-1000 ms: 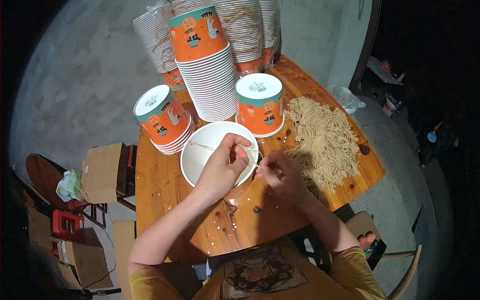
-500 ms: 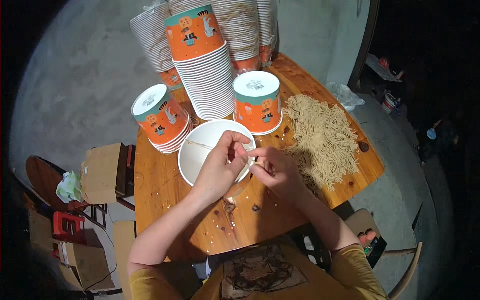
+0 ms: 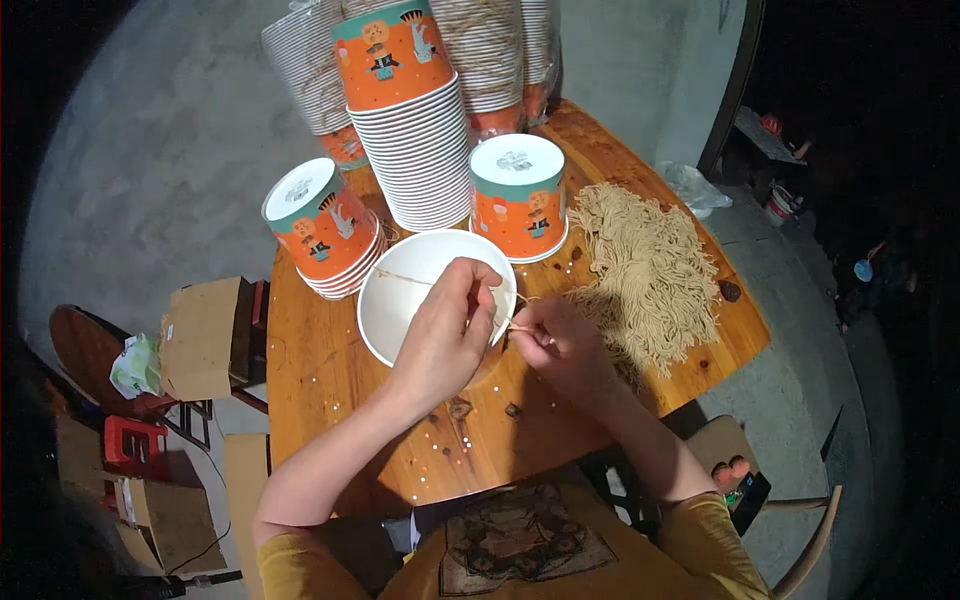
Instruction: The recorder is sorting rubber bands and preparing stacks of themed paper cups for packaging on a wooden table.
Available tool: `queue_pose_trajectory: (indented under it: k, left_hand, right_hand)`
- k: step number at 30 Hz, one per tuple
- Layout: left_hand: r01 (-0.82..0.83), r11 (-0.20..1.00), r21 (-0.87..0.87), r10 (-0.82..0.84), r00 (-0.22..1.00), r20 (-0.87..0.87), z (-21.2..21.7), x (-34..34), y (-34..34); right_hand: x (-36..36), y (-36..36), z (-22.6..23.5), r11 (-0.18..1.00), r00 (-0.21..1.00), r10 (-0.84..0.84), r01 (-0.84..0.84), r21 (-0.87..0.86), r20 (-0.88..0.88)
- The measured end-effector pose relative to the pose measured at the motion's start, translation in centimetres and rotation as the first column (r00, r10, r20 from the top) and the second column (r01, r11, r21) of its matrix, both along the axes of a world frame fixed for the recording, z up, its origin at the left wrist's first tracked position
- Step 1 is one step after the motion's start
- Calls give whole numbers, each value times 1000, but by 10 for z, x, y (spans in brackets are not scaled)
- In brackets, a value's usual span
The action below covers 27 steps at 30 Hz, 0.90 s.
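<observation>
An open white paper tub [image 3: 393,308] stands mouth up on the wooden table in front of me. A thin tan string [image 3: 408,279] runs across its mouth from the left rim toward my fingers. My left hand [image 3: 440,335] reaches over the tub's right side, thumb and fingers pinched on the string. Just outside the right rim, my right hand [image 3: 570,350] pinches the string's end, and a short loop spans the gap between the hands. The fingertips partly hide the string at the rim. To the right lies a heap of tan strings [image 3: 655,270].
Behind the tub rise a tall stack of paper tubs [image 3: 410,150], a short left stack [image 3: 325,235] and a right stack [image 3: 520,205], all upside down. Bagged stacks [image 3: 480,60] stand against the wall. White specks dot the wooden table [image 3: 330,430]. Cardboard boxes [image 3: 205,335] sit at left.
My right hand has drawn slightly away from my left, and a loop of string now shows between them. The tub and stacks appear slightly higher in view.
</observation>
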<state>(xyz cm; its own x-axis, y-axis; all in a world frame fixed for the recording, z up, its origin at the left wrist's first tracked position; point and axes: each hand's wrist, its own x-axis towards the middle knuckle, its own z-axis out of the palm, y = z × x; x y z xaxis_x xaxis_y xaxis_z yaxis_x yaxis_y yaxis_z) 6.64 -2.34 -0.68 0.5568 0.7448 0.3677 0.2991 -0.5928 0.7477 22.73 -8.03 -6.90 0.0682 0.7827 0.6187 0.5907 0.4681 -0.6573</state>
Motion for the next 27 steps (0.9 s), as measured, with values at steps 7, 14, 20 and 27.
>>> queue_pose_trajectory:
  k: [7, 14, 20, 27]
  left_hand:
    - [54, 972, 230, -4, 977, -212, 7, -24, -14]
    - [119, 866, 486, 101, 909, -404, 6, -59, -22]
    - [-11, 900, 436, 166, 933, -320, -2, -85, -10]
    - [-165, 967, 195, 151, 985, 82, -14, -48, -18]
  right_hand:
    - [26, 1, 16, 983, 970, 61, -99, 155, 236]
    - [26, 10, 35, 983, 907, 7, -85, 165, 420]
    - [-7, 34, 32, 891, 915, 64, -232, 391, 397]
    - [-28, 38, 27, 871, 932, 92, -246, 426, 351]
